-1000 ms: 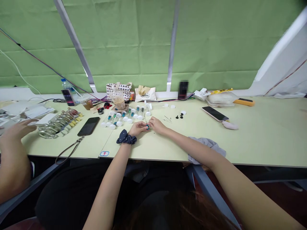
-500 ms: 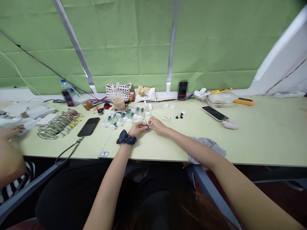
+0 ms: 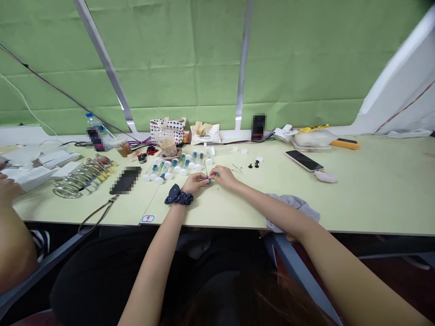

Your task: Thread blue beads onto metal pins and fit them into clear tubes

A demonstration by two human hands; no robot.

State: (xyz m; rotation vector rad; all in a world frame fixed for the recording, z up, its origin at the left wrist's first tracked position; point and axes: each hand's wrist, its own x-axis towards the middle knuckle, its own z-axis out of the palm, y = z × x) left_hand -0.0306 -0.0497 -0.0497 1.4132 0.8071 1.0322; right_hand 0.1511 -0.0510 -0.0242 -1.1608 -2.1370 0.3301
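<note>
My left hand (image 3: pixel 196 182), with a dark dotted scrunchie (image 3: pixel 179 196) at its wrist, pinches a small blue-green piece (image 3: pixel 209 181) over the table. My right hand (image 3: pixel 222 176) is closed beside it, its fingertips near the piece; a bit of teal shows at them, too small to make out. A thin dark rod (image 3: pixel 206 169) stands up between the hands. Just beyond them lie clear vials with white caps (image 3: pixel 184 172) and blue or green contents. Thin metal tools (image 3: pixel 237 169) rest to the right of my right hand, with small black parts (image 3: pixel 256 164) farther right.
Left are a dark phone (image 3: pixel 125 180), a strap (image 3: pixel 98 216), a row of clear looped items (image 3: pixel 83 178) and another person's arm (image 3: pixel 12 235). Drink cups (image 3: pixel 167 146) and bags stand behind. Right are a phone (image 3: pixel 304 161), grey cloth (image 3: pixel 295 206) and a plastic container (image 3: pixel 312 139).
My right fingers have shifted slightly, and a bit of teal now shows at them. The other person's hand at the left has moved farther left. My left hand has barely moved.
</note>
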